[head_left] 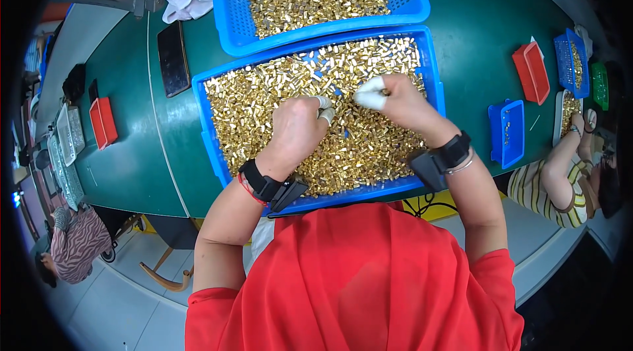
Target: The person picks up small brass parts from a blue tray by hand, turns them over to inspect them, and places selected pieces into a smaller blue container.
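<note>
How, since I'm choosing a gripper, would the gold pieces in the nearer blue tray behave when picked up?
The gold pieces look shiny, so probably slippery. Many seem short and cylindrical, so may roll. They lie heaped in the blue tray, so neighbours may shift.

A single head-worn fisheye here, peering down over the wearer's red top (pixel 376 272), close above the worktop (pixel 475 41), its edges curving toward a round black rim!

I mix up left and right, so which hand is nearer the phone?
Left. The left hand is over the gold pieces, to the right of the phone; the right hand is over them too, but farther right.
</note>
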A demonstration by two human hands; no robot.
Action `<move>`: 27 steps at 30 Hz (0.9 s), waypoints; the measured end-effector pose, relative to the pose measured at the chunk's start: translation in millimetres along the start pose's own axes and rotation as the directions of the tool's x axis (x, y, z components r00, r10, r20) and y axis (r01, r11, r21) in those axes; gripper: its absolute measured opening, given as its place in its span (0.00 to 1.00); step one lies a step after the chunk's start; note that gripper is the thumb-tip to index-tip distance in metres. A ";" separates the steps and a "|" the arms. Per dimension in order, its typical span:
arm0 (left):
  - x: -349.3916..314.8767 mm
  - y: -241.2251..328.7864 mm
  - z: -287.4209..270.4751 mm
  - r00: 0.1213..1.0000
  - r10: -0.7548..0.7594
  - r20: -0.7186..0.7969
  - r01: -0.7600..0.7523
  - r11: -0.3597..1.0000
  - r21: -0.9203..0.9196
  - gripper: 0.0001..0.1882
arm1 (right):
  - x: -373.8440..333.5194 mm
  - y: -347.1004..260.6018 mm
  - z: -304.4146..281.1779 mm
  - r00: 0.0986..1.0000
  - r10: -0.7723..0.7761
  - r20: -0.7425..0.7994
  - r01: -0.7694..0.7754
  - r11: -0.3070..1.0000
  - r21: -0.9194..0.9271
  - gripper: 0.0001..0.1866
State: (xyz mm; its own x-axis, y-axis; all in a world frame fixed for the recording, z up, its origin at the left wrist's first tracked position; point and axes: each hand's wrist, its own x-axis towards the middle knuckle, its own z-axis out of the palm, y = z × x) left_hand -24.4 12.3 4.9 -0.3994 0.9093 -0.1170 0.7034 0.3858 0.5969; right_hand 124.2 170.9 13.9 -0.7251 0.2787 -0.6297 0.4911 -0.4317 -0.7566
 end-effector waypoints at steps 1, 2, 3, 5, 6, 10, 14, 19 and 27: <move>0.2 1.5 0.3 1.000 0.007 0.011 -0.007 1.000 0.003 0.07 | 2.9 5.1 10.5 0.983 -0.179 -0.044 0.161 0.951 -0.265 0.07; 1.4 1.8 -0.3 1.000 0.014 0.020 -0.014 1.000 0.005 0.07 | 7.7 9.5 22.3 0.933 -0.358 -0.039 0.288 0.807 -0.516 0.07; 2.2 1.2 -1.2 1.000 0.018 0.020 -0.018 1.000 0.008 0.07 | 10.9 12.0 30.6 0.856 -0.517 0.015 0.365 0.584 -0.725 0.07; 1.5 -2.6 -3.5 0.990 -0.086 0.111 0.097 0.991 -0.095 0.07 | 13.3 13.5 39.6 0.844 -0.536 0.017 0.329 0.492 -0.806 0.06; 1.0 -4.0 -5.9 0.978 -0.136 0.159 0.159 0.977 -0.142 0.07 | 14.1 14.3 42.9 0.834 -0.551 0.024 0.284 0.391 -0.875 0.06; 0.4 -21.0 -27.2 0.969 -0.172 0.179 0.248 0.688 -0.682 0.07 | 19.2 17.7 42.4 0.819 -0.572 0.049 0.259 0.293 -0.920 0.06; 6.9 -56.5 -45.7 0.904 0.125 0.410 0.428 -0.212 -0.879 0.08 | 21.6 17.6 41.6 0.807 -0.588 0.053 0.276 0.296 -0.914 0.06; 20.3 -52.0 -28.9 0.883 -0.119 0.454 0.464 0.082 -0.882 0.08 | 23.0 23.3 40.2 0.770 -0.635 0.060 0.303 0.280 -0.911 0.06; 43.2 -15.8 3.3 0.993 -0.076 -0.093 0.056 0.977 -0.203 0.10 | -3.9 0.5 -5.5 0.991 -0.109 0.078 0.089 0.971 0.222 0.08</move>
State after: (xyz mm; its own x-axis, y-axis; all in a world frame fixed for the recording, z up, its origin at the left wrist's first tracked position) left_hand -50.8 46.0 -12.2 -0.5047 0.8587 -0.0884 0.5455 0.3966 0.7384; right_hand 129.9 174.3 15.1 -0.8100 0.2561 -0.5275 0.3047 -0.5848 -0.7518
